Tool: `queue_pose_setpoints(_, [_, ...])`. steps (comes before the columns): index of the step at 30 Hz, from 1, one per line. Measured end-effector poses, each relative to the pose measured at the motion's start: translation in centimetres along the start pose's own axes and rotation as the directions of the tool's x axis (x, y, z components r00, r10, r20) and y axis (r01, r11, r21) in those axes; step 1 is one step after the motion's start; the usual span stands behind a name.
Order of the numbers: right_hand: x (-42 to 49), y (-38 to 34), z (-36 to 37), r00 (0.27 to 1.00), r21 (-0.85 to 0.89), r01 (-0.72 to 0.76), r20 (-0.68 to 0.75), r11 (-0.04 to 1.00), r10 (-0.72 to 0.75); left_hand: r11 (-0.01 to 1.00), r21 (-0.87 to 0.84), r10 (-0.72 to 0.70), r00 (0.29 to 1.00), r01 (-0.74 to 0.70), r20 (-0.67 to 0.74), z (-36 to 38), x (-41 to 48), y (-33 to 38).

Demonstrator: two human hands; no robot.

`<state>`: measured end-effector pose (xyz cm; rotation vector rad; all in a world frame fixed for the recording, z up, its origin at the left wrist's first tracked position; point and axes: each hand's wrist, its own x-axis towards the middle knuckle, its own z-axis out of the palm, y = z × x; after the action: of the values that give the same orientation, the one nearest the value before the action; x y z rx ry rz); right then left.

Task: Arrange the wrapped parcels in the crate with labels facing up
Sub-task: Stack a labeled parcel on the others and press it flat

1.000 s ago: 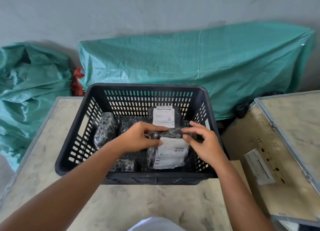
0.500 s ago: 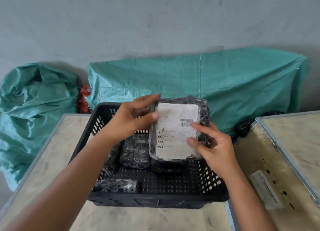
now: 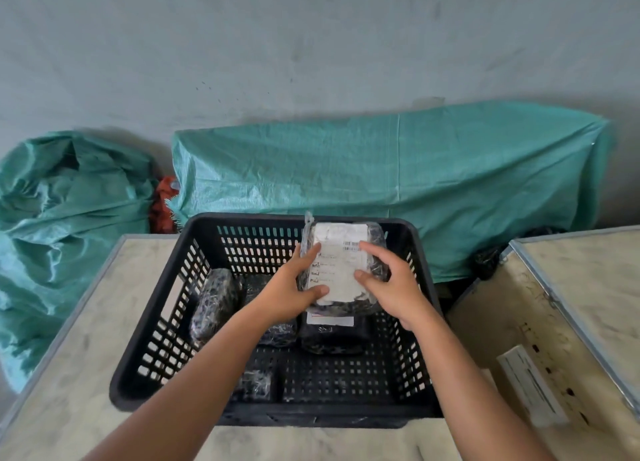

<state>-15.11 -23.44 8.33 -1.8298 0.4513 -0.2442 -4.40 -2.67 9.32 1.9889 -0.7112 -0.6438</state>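
Hands grip one wrapped parcel (image 3: 341, 265) from both sides: your left hand (image 3: 289, 289) closes thumb and fingers on its left edge, your right hand (image 3: 389, 285) on its right edge. You hold it above the far right part of the black crate (image 3: 156, 339), white label (image 3: 337, 252) facing you. Beneath it lies a second labelled parcel (image 3: 332, 334). Three more dark parcels (image 3: 213, 303) rest on the crate floor to its left.
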Motion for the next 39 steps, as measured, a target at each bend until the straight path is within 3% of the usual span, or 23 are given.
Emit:
queue_pose_setpoints(4, [1.1, 2.1, 1.3, 0.992, -0.111, -0.103, 0.064, 0.988, 0.11, 0.995, 0.052, -0.088, 0.995, 0.085, 0.046, 1.7, 0.9, -2.9])
queue_pose_setpoints(7, [1.3, 3.2, 2.4, 0.985, -0.2, -0.146, 0.063, 0.969, 0.161, 0.973, 0.207, -0.105, 0.994, 0.1, 0.012, 3.1, 1.2, -4.1])
queue_pose_setpoints(11, [1.2, 4.6, 4.2, 0.967, -0.526, -0.138, 0.11, 0.839, 0.228, 0.93, 0.368, -0.043, 0.993, 0.0, 0.108, 4.1, 1.7, -4.9])
queue_pose_setpoints(20, [1.7, 5.1, 3.7, 0.956, -0.561, -0.097, 0.177, 0.822, 0.233, 0.904, 0.427, -0.112, 0.963, -0.004, 0.247, 3.5, 3.5, -4.6])
queue_pose_setpoints(26, [1.3, 5.2, 3.7, 0.954, -0.588, -0.055, 0.208, 0.807, 0.217, 0.923, 0.383, -0.069, 0.97, -0.026, 0.232, 3.2, 3.7, -5.5])
queue_pose_setpoints(32, [0.7, 5.5, 4.8, 0.939, -0.823, 0.024, 0.213, 0.567, 0.27, 0.879, 0.475, -0.063, 0.977, -0.042, 0.203, 4.0, 3.8, -6.0])
queue_pose_setpoints(39, [1.2, 5.4, 4.3, 0.911, -0.784, 0.026, 0.274, 0.62, 0.307, 0.859, 0.506, -0.044, 0.972, -0.081, 0.229, 3.9, 4.4, -6.4])
